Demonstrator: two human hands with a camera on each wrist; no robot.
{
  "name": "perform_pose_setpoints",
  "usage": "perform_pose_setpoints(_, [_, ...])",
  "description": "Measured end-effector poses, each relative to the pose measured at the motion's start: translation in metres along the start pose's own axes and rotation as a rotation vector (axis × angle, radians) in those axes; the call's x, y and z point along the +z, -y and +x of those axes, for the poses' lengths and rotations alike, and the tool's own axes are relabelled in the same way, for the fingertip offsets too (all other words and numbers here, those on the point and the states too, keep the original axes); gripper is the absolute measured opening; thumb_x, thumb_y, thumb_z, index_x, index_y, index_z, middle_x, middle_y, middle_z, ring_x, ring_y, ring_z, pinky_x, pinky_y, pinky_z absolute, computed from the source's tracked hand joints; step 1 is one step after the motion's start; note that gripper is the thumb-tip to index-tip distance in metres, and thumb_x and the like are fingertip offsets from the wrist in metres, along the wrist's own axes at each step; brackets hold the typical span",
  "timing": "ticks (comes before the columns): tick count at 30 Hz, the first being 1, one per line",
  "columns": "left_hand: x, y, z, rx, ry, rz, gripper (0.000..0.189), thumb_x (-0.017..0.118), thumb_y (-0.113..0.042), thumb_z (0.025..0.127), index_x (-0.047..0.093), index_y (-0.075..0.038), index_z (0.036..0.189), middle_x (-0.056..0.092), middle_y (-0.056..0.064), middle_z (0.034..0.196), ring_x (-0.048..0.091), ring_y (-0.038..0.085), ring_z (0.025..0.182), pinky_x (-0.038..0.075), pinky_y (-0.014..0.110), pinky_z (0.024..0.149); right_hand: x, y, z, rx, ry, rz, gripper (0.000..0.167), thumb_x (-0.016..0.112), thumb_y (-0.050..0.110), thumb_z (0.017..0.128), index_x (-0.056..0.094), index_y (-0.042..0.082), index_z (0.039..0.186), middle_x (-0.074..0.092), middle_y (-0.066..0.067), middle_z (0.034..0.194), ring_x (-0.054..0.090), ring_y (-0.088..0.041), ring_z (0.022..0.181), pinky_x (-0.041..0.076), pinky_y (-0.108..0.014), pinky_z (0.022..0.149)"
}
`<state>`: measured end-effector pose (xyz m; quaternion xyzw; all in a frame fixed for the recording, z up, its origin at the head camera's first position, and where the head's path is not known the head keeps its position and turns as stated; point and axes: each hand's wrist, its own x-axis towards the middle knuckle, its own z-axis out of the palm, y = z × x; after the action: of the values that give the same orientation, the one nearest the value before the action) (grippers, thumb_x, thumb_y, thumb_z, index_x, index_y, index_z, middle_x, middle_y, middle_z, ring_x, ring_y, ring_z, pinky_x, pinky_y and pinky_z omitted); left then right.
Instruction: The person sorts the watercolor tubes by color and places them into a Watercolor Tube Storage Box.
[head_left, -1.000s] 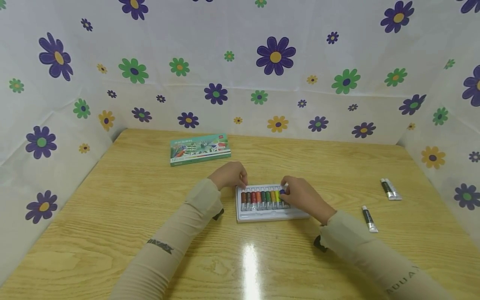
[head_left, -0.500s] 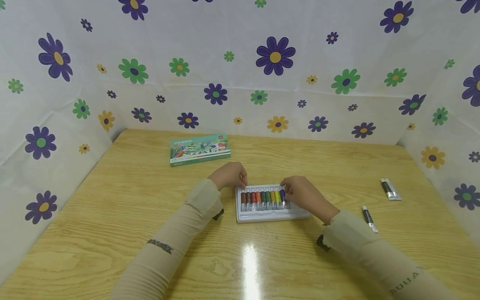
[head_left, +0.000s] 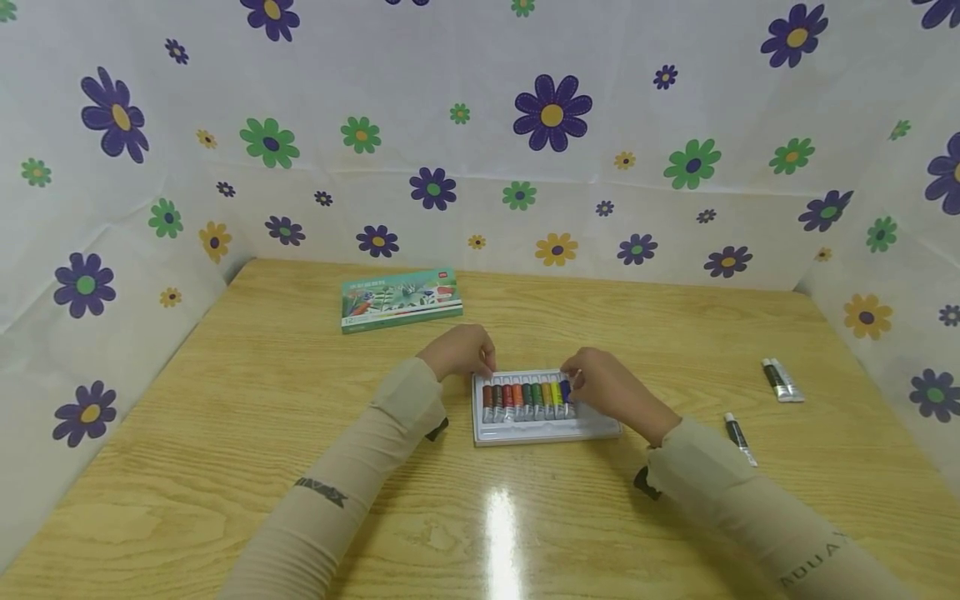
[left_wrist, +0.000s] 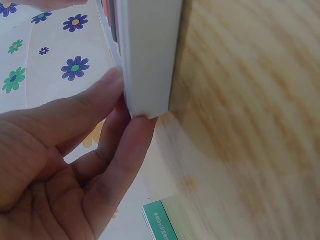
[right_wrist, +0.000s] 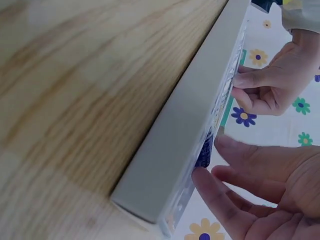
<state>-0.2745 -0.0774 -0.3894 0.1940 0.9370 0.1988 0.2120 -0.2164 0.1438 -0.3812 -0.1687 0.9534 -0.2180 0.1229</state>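
A white plastic tray (head_left: 517, 432) lies mid-table, with a row of small paint tubes (head_left: 528, 400) of several colours side by side in it. My left hand (head_left: 459, 350) holds the tray's far left corner, thumb and finger pinching it in the left wrist view. At the right end of the row lies a dark blue paint tube (head_left: 566, 391). My right hand (head_left: 617, 392) pinches this tube between thumb and finger; in the right wrist view the blue tube (right_wrist: 205, 152) shows between the fingertips. The hand hides the tray's right part.
A green, illustrated paint box (head_left: 401, 302) lies at the back left. To the right are a dark paint tube (head_left: 738, 435) and, farther back, a pair of tubes (head_left: 782, 380). A flowered cloth (head_left: 480, 158) stands behind the table.
My right fingers have shifted slightly, baring more of the blue tube, which now lies straight beside the yellow one. My left hand stays on the tray's corner.
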Motion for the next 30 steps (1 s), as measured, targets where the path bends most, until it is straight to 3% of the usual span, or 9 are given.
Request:
perform_pose_setpoints(16, [-0.0006, -0.0003, 0.0005, -0.001, -0.001, -0.006, 0.005, 0.069, -0.009, 0.083, 0.071, -0.008, 0.079, 0.071, 0.006, 0.09, 0.057, 0.012, 0.067, 0.046, 0.023, 0.066, 0.0007, -0.0032, 0.0037, -0.085, 0.008, -0.056, 0.032, 0.075, 0.002, 0.074, 0.067, -0.005, 0.105, 0.066, -0.014, 0.095, 0.062, -0.022, 0.086, 0.053, -0.034, 0.078])
perform_pose_setpoints(23, [-0.0016, 0.0001, 0.0008, -0.007, -0.002, -0.006, 0.004, 0.07, -0.009, 0.083, 0.071, -0.008, 0.079, 0.071, 0.006, 0.089, 0.056, 0.012, 0.067, 0.046, 0.023, 0.067, -0.0031, 0.0035, 0.0031, -0.029, 0.049, -0.056, 0.027, 0.073, 0.001, 0.077, 0.068, -0.003, 0.103, 0.066, -0.013, 0.098, 0.062, -0.022, 0.09, 0.052, -0.035, 0.082])
perform_pose_setpoints(30, [-0.001, -0.001, 0.0004, -0.016, 0.002, -0.011, 0.005, 0.07, -0.009, 0.082, 0.07, -0.008, 0.078, 0.07, 0.005, 0.088, 0.056, 0.012, 0.07, 0.045, 0.023, 0.067, -0.0017, -0.0013, 0.0011, -0.033, 0.042, -0.013, 0.029, 0.071, 0.001, 0.078, 0.066, -0.005, 0.107, 0.066, -0.016, 0.102, 0.064, -0.025, 0.093, 0.052, -0.037, 0.084])
